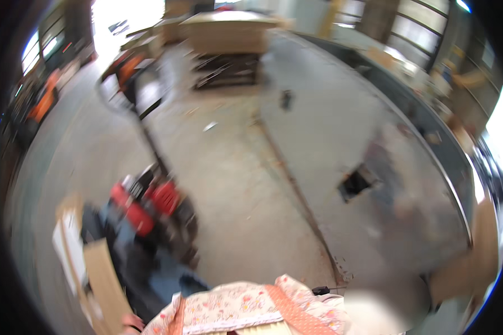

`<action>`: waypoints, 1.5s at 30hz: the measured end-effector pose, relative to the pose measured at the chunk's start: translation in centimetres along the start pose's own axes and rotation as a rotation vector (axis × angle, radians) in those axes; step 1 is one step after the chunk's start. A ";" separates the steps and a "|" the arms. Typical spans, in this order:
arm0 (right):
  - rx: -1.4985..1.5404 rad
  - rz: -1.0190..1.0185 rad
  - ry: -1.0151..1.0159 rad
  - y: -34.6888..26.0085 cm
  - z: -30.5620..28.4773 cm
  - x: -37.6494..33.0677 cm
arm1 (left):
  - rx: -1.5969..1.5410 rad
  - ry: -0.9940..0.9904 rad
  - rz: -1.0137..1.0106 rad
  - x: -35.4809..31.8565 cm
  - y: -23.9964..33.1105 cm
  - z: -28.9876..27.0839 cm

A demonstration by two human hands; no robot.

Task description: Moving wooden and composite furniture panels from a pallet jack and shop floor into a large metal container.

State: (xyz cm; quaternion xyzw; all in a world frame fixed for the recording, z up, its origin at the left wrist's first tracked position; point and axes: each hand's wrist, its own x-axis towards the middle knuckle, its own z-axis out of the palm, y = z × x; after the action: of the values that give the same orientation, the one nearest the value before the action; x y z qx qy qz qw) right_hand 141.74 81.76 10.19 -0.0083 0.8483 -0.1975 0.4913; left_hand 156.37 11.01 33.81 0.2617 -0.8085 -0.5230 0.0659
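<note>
A small part of my left hand [132, 322] shows at the lower edge, with a dark band by it. It is beside the lower end of a tan board [105, 279], and its fingers are too blurred and cut off to read. My right hand is out of the picture. A floral apron-like garment [229, 304] with orange dotted straps covers my front. Ahead on the left is what looks like a red and black pallet jack [162, 198], its long handle [145, 134] leaning up and away. The whole picture is smeared by motion.
A large grey metal-sided structure [330, 139] with dark openings runs along the right. A stack of boards [229, 33] on a dark support stands far ahead. Orange machinery [42, 103] is at the far left. Small scraps [210, 127] lie on the concrete floor.
</note>
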 end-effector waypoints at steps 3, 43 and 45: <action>-0.443 -0.015 -0.217 7.9 -1.7 7.8 | -0.882 0.732 -0.613 -11.3 -17.3 -12.7; 0.098 -0.129 0.016 -79.1 23.3 50.6 | 0.422 0.488 -1.046 33.9 -39.1 10.3; 0.163 -0.164 0.057 -78.4 23.8 51.1 | 0.294 0.458 -1.054 34.3 -39.1 10.7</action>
State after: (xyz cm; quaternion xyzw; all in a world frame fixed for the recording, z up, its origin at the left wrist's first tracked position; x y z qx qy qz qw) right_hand 121.12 -8.97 -15.73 -0.0322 0.8394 -0.3056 0.4483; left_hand 136.82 -9.51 -11.11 0.7407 -0.5985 -0.2978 -0.0668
